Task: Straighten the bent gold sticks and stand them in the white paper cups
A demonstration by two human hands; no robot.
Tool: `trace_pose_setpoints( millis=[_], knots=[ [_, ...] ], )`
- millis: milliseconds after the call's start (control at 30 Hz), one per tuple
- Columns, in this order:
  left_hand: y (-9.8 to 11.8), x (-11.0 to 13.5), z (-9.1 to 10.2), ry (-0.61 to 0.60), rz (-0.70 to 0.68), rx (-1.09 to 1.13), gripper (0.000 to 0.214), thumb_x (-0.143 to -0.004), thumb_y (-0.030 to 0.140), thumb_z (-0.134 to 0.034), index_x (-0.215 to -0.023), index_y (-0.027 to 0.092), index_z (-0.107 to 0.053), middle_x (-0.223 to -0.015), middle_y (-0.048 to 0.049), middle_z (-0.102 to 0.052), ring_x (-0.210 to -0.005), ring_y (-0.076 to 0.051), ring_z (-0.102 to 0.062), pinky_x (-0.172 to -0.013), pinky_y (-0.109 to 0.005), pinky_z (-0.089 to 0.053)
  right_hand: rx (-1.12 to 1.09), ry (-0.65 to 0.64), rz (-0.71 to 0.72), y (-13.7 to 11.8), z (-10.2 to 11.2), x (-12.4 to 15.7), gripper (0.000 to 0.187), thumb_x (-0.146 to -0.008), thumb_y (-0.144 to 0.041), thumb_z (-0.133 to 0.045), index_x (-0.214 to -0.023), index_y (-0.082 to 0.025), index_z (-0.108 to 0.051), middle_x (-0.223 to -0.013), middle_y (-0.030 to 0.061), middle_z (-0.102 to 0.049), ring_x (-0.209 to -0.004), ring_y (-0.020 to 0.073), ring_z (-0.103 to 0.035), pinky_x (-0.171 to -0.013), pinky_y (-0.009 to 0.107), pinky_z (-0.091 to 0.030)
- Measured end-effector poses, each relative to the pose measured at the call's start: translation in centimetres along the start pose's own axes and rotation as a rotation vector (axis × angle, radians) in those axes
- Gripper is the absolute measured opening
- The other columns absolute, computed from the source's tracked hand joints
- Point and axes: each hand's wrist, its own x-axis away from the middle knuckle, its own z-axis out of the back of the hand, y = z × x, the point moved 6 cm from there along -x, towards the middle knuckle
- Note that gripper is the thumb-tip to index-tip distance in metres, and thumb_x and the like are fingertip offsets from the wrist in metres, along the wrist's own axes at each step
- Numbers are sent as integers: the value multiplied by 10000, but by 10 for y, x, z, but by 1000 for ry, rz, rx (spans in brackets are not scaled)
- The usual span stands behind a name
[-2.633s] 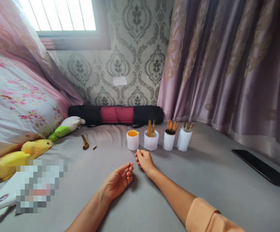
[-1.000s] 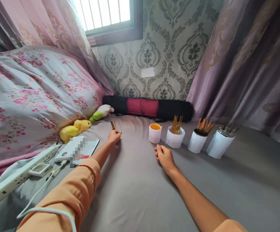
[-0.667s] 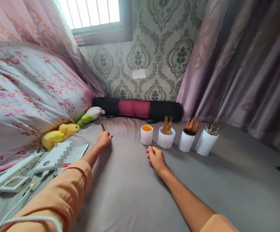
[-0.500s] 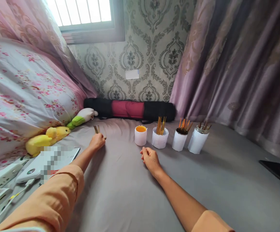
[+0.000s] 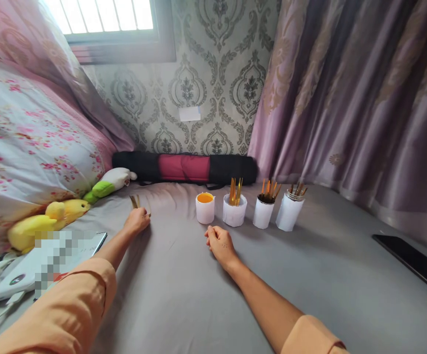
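My left hand [image 5: 137,220] is closed around a small bunch of thin brownish sticks [image 5: 135,200], whose ends poke out above and beside the fingers. Curled into a loose fist, my right hand [image 5: 219,242] rests near the sheet, just in front of the cups; no object shows out of it. A white-wrapped cup with an orange inside [image 5: 205,211] stands closest to it. To its right is a wider white cup [image 5: 234,216] with golden sticks [image 5: 236,191]. Farther right come a white-wrapped can [image 5: 263,215] with orange-tipped sticks and a white-wrapped jar [image 5: 289,214] with dark brown sticks.
The grey bedsheet [image 5: 184,295] lies under everything. Behind the cups is a black and red roll bag [image 5: 184,168] along the wall. Plush toys [image 5: 47,223], a white device [image 5: 21,280] and cables are at the left. A black phone [image 5: 412,263] lies at the right.
The view has turned slightly right, so the scene sits farther left. Both hands keep their closed poses, and the sticks stay in the left hand. The cups have not moved.
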Motion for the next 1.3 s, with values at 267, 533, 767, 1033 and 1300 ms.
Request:
trace_pose_setpoints(
  millis=[267,533,767,1033,1300],
  knots=[
    [4,-2,-2,-28,-7,-7,301,-751,250,-398,-829,113,-655,-918,-162,-648,-904,-245,-589,-692,-257,-421,11,5,1,0,0,0,384,-823,-448,-353,-671,-156,-549,-494,-17,-500,-420,79,-441,-439,192,-329],
    [8,-2,-2,-71,-11,-4,273,-686,186,-417,-757,118,-672,-842,-161,-658,-878,-254,-596,-687,-264,-417,32,14,19,4,-1,-2,397,-828,-460,-346,-681,-160,-560,-496,-18,-512,-421,80,-446,-435,192,-321],
    [11,1,1,-75,11,7,289,-648,148,-418,-795,99,-661,-894,-186,-646,-896,-276,-589,-694,-286,-423,45,18,31,4,-1,-2,410,-834,-464,-338,-686,-159,-567,-497,-16,-517,-431,81,-456,-443,191,-324],
    [9,1,1,-63,44,38,291,-621,132,-450,-826,99,-654,-923,-190,-639,-898,-287,-586,-705,-300,-433,51,11,24,3,-1,-1,418,-833,-460,-330,-694,-150,-572,-507,-7,-525,-431,81,-455,-433,188,-317],
    [7,1,1,-59,63,93,235,-627,126,-478,-781,113,-655,-921,-188,-642,-916,-292,-582,-712,-298,-429,59,20,27,3,0,-1,414,-830,-463,-342,-682,-155,-575,-508,0,-531,-447,88,-467,-437,189,-323]
  ],
)
